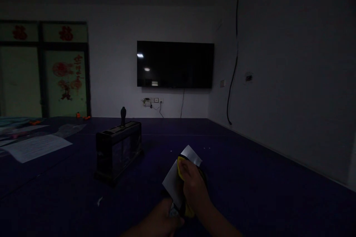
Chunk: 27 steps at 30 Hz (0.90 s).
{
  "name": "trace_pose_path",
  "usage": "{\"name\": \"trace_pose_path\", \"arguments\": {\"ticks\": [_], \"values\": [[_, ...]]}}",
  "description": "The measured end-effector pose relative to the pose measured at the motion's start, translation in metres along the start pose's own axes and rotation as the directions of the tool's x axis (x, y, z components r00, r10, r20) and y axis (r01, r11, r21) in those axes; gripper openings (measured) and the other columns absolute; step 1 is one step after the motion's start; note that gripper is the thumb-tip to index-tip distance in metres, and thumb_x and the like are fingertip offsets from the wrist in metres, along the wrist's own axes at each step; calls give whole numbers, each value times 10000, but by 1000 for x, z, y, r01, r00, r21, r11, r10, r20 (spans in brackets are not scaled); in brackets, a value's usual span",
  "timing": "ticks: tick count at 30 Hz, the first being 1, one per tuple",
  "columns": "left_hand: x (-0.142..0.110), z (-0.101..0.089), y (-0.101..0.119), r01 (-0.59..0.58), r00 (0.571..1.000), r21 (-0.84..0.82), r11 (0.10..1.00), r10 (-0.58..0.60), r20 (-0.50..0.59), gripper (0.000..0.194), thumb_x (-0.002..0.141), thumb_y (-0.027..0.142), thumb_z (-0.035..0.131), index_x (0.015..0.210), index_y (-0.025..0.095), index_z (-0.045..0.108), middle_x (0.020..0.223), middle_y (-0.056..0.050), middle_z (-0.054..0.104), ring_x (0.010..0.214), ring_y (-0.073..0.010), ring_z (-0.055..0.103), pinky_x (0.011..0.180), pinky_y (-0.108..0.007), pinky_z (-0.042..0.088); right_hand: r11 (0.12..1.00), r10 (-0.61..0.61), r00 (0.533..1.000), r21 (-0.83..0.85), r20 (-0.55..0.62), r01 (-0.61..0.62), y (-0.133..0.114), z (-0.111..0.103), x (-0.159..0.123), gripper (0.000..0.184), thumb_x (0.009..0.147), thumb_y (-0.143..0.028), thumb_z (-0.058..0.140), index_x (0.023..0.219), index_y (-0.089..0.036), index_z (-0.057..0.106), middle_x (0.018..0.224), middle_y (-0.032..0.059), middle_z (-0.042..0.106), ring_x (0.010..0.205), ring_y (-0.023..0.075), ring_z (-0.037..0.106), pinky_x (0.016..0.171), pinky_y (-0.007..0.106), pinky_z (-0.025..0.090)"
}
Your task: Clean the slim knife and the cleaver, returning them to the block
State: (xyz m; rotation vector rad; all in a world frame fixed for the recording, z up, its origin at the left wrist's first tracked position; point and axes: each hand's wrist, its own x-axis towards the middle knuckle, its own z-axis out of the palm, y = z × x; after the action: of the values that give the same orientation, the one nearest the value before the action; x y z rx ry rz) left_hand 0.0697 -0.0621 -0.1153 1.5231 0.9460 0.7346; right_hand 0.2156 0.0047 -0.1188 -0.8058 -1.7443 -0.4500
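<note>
Low in the middle of the view is a cleaver with a broad, shiny rectangular blade [172,183], tilted with its far end up. My left hand [158,220] is closed around the handle end, which is mostly hidden. A small bluish-white patch shows beside that thumb. My right hand [194,185] grips a yellow cloth [180,168] with dark edging, folded over the blade and pressed against its face. To the left of my hands a dark knife block [118,152] with see-through sides stands upright, with one black handle [123,116] sticking out of its top.
The dark blue table [69,200] reaches toward the far wall. Printed sheets [37,147] and clear plastic [69,129] lie at left, with small orange items [83,116] farther back. A scrap [99,201] lies in front. A television [175,64] and a cable [236,66] hang on the walls.
</note>
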Motion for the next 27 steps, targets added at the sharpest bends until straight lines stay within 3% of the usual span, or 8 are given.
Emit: {"name": "trace_pose_path", "arguments": {"ticks": [3, 8, 14, 19, 27], "values": [[0, 1, 2, 46, 999, 42, 998, -46, 1, 296, 645, 180, 587, 936, 141, 553, 540, 85, 479, 399, -38, 376, 399, -165, 266, 992, -94, 995, -85, 30, 96, -3, -3, 3, 494, 898, -76, 318, 1358, -226, 416, 1182, 116, 586, 1091, 232, 531, 874, 402, 486], [1, 2, -2, 16, 1000, -41, 999, -15, 8, 308, 620, 240, 633, 902, 132, 574, 567, 76, 475, 412, -30, 362, 403, -165, 251, 984, -119, 991, -127, 66, 126, -2, -4, 2, 548, 876, -36, 291, 1384, -224, 370, 1185, 117, 583, 1084, 237, 536, 861, 404, 494], [5, -3, -15, -57, 997, -120, 991, 50, -65, 389, 611, 401, 669, 857, 127, 542, 481, 87, 455, 353, -33, 334, 383, -180, 235, 994, -36, 997, -103, 75, 43, 8, 1, -4, 457, 914, -122, 320, 1340, -231, 444, 1178, 97, 597, 1061, 235, 549, 873, 389, 484], [3, -4, -21, -41, 997, -152, 988, 29, -75, 409, 618, 466, 666, 831, 155, 508, 388, 105, 419, 315, -53, 334, 382, -191, 260, 994, 13, 998, -113, 69, -5, 12, 0, -6, 439, 910, -133, 302, 1286, -214, 514, 1160, 102, 612, 1013, 246, 570, 853, 402, 485], [5, -6, -30, -54, 996, -233, 971, 35, -83, 527, 573, 561, 672, 863, 173, 467, 359, 114, 415, 311, -65, 343, 385, -202, 298, 989, 14, 995, -146, 94, 0, 11, -2, -7, 504, 874, -65, 286, 1329, -196, 457, 1183, 121, 595, 1039, 243, 557, 830, 392, 486]]}}
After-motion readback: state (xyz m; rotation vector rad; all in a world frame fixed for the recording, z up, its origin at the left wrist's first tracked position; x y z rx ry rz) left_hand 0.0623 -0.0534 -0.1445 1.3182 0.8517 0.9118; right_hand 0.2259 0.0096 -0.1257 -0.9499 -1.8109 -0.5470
